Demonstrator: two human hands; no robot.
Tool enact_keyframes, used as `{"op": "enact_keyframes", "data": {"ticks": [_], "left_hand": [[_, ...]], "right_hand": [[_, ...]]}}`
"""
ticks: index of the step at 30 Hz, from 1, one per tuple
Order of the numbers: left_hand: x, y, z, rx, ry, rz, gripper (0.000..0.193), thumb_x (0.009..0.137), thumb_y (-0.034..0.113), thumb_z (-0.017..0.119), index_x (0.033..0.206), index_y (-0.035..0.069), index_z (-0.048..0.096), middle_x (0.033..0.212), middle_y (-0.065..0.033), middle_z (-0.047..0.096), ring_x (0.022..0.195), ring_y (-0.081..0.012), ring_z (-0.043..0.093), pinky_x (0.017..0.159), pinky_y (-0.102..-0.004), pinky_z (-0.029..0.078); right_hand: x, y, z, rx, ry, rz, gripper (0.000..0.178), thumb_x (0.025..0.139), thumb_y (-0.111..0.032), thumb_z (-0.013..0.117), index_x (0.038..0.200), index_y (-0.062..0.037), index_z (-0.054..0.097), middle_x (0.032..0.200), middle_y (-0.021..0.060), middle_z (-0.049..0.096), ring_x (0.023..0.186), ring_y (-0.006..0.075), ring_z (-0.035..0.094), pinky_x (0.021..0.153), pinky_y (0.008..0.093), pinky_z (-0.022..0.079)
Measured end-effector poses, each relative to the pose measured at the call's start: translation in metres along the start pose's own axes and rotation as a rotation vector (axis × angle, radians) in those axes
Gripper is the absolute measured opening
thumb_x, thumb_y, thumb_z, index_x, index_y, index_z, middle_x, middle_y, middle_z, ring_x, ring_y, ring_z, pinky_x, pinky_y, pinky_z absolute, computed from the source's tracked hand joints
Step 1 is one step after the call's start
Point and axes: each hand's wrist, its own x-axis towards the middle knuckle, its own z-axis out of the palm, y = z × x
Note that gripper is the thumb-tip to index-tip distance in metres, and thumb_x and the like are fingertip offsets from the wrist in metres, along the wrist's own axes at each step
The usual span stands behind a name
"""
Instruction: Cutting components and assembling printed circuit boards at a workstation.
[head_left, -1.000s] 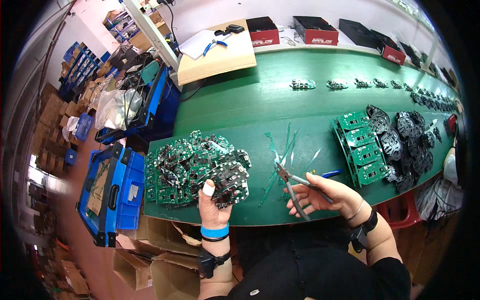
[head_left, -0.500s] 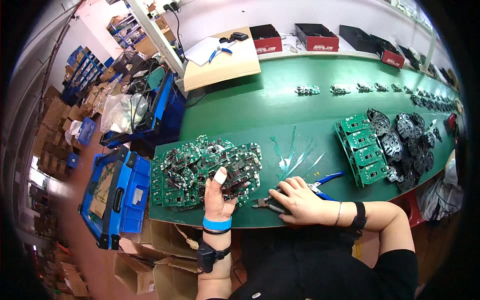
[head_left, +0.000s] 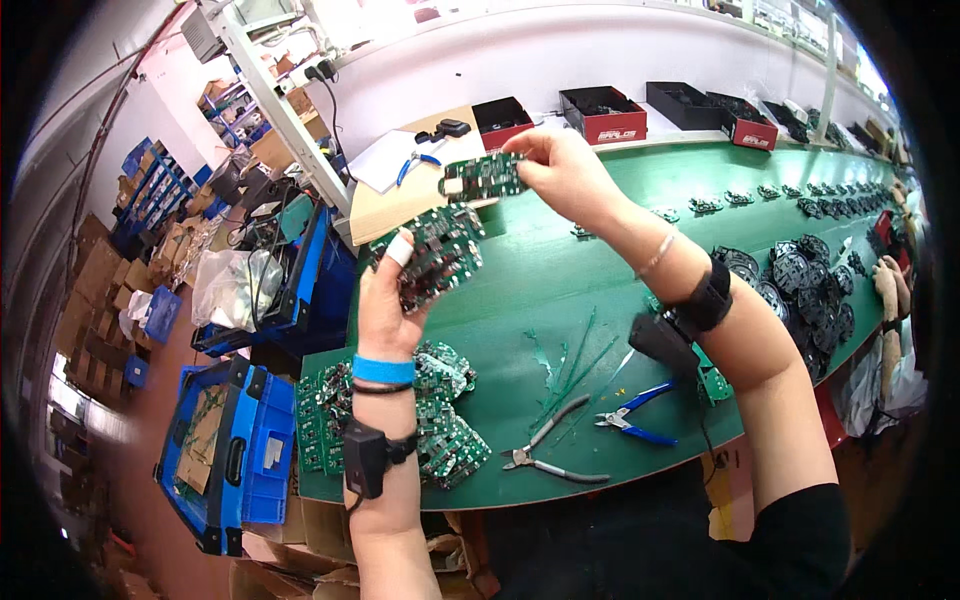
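My left hand (head_left: pixel 388 305), its thumb tip wrapped in white, grips several green circuit boards (head_left: pixel 445 262) raised above the table. Just beyond them my right hand (head_left: pixel 572 180) pinches the right end of a single green circuit board (head_left: pixel 485 178) between thumb and fingers. Below my left forearm lies a pile of circuit boards (head_left: pixel 455 445) at the table's near left. Grey-handled cutters (head_left: pixel 550 440) rest spread on the green table (head_left: pixel 520 300), beside blue-handled pliers (head_left: pixel 640 412). Thin green strips (head_left: pixel 575 370) lie scattered behind these tools.
Black round housings (head_left: pixel 800 285) are heaped at the right, past my right forearm. A row of small boards (head_left: pixel 740 197) runs along the table. Red-and-black boxes (head_left: pixel 605 115) line the back. A blue crate (head_left: pixel 235 450) stands left. Another person's hand (head_left: pixel 888 285) shows far right.
Both hands have risen and moved away from me. My right hand has let go of the grey-handled cutters and now holds a circuit board. My left hand has lifted its boards off the pile.
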Motion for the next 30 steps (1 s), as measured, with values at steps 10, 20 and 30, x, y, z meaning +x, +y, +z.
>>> {"op": "enact_keyframes", "data": {"ticks": [10, 20, 30], "left_hand": [[0.114, -0.072, -0.116, 0.388, 0.317, -0.288, 0.026, 0.067, 0.022, 0.078, 0.085, 0.010, 0.064, 0.078, -0.0032, 0.065, 0.063, -0.0168, 0.062, 0.057, -0.0364, 0.052], [0.144, -0.078, -0.116, 0.325, 0.214, -0.415, 0.028, 0.070, 0.024, 0.078, 0.087, 0.011, 0.061, 0.078, -0.0022, 0.064, 0.066, -0.0164, 0.062, 0.057, -0.0350, 0.051], [0.155, -0.061, -0.156, 0.420, 0.471, -0.487, 0.028, 0.080, 0.037, 0.065, 0.086, 0.011, 0.057, 0.078, -0.0053, 0.063, 0.068, -0.0191, 0.062, 0.053, -0.0352, 0.053]], "right_hand": [[0.012, 0.188, 0.088, -0.554, -0.063, 0.458, 0.018, 0.070, -0.007, 0.055, 0.081, -0.0096, 0.069, 0.085, 0.0181, 0.065, 0.081, 0.0318, 0.063, 0.075, 0.0381, 0.050], [0.014, 0.168, 0.110, -0.125, -0.356, 0.395, 0.035, 0.077, -0.022, 0.063, 0.104, 0.0013, 0.062, 0.084, 0.0196, 0.064, 0.074, 0.0239, 0.064, 0.062, 0.0331, 0.051], [0.008, 0.183, 0.148, 0.080, -0.244, 0.438, 0.027, 0.073, -0.005, 0.061, 0.099, -0.0035, 0.065, 0.080, 0.0170, 0.066, 0.076, 0.0234, 0.065, 0.070, 0.0316, 0.051]]}}
